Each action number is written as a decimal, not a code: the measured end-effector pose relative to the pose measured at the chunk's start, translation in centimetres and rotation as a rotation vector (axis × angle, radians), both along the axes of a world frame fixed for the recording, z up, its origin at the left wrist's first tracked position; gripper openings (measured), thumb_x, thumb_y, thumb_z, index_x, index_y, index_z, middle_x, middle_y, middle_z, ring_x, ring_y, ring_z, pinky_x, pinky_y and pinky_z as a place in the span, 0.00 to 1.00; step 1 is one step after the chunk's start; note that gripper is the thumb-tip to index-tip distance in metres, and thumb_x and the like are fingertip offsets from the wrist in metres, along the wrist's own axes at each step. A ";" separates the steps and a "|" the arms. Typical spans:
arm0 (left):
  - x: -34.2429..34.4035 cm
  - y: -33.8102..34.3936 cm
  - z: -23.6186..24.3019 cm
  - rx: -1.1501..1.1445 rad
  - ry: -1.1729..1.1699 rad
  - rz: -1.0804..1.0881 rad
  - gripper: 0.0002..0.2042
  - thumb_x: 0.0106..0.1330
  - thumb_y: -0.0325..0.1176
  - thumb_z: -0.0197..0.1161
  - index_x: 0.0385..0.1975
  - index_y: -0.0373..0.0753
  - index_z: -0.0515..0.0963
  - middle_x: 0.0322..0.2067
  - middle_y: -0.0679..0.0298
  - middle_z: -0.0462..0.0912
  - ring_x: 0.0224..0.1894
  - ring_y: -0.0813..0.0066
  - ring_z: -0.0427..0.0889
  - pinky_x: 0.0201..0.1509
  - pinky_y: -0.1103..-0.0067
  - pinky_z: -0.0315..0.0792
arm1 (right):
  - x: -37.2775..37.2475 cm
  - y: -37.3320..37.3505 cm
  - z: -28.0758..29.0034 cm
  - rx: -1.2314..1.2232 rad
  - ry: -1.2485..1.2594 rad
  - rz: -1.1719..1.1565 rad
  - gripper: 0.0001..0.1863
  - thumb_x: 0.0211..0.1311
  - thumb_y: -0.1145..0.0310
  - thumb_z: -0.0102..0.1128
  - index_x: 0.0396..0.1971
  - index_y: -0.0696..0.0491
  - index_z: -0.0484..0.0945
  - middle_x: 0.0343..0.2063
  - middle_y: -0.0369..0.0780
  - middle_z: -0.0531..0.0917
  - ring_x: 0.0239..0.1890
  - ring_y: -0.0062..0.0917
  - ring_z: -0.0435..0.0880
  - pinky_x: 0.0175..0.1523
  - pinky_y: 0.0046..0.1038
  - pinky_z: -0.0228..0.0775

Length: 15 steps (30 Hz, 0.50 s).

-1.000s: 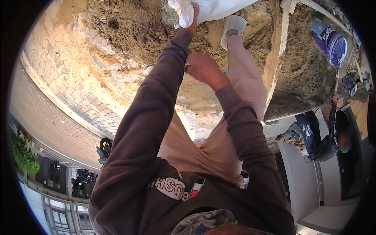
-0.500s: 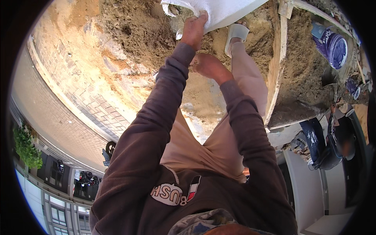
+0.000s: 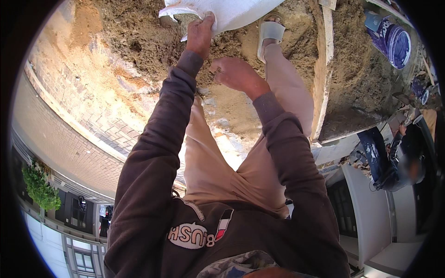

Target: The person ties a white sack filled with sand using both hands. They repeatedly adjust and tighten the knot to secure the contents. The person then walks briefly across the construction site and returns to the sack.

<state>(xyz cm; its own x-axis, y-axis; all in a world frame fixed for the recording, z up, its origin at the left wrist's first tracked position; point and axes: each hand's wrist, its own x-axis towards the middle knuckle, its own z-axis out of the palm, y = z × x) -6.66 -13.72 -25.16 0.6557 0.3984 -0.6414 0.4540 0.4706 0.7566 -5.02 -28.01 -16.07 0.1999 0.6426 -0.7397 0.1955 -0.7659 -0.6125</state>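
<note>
My left hand [image 3: 200,38] is closed on the edge of a white woven sack [image 3: 238,13], gripping it near the frayed opening at the top of the view. The sack lies over damp brown sand [image 3: 139,28], and part of it runs out of the picture. A little lower and to the right, my right hand [image 3: 238,76] is in the air, apart from the sack. Its fingers are curled in, and whether anything is inside them is hidden. Both arms are in dark sleeves.
A wooden board [image 3: 323,74] borders the sand on the right. Beyond it lies a blue-purple bucket [image 3: 394,44]. Another person [image 3: 394,157] is at the far right. My sandalled foot [image 3: 271,34] stands beside the sack. Paving [image 3: 83,120] stretches along the left.
My left hand and the sack edge have shifted left in the view. The right hand is now further from the left hand. The whole view has tilted slightly.
</note>
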 end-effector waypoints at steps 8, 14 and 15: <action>-3.6 1.4 2.2 0.278 0.016 -0.150 0.19 0.68 0.43 0.58 0.21 0.33 0.73 0.18 0.63 0.70 0.21 0.80 0.65 0.25 0.72 0.61 | -0.4 1.8 -0.1 -0.076 -0.350 -0.211 0.11 0.53 0.68 0.56 0.36 0.53 0.79 0.34 0.47 0.82 0.40 0.44 0.81 0.46 0.43 0.72; -7.3 -1.5 2.9 0.546 -0.099 -0.306 0.10 0.64 0.33 0.58 0.32 0.30 0.74 0.28 0.49 0.76 0.31 0.50 0.74 0.36 0.64 0.68 | -0.3 4.7 -0.2 0.235 -0.692 -0.360 0.16 0.54 0.69 0.55 0.45 0.54 0.77 0.38 0.47 0.79 0.41 0.44 0.79 0.46 0.41 0.72; -7.8 -2.4 3.0 0.512 -0.172 -0.262 0.09 0.64 0.31 0.58 0.35 0.31 0.74 0.31 0.50 0.77 0.34 0.49 0.75 0.39 0.65 0.69 | -0.3 5.2 -0.3 0.261 -0.749 -0.311 0.17 0.54 0.69 0.56 0.45 0.54 0.77 0.39 0.47 0.78 0.41 0.43 0.78 0.46 0.41 0.72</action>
<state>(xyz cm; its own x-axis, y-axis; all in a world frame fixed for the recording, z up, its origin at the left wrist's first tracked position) -14.51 -16.14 -22.17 0.8510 0.4400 -0.2869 0.3569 -0.0837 0.9304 -5.31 -22.84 -16.34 0.7729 0.6092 -0.1777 0.4238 -0.7039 -0.5700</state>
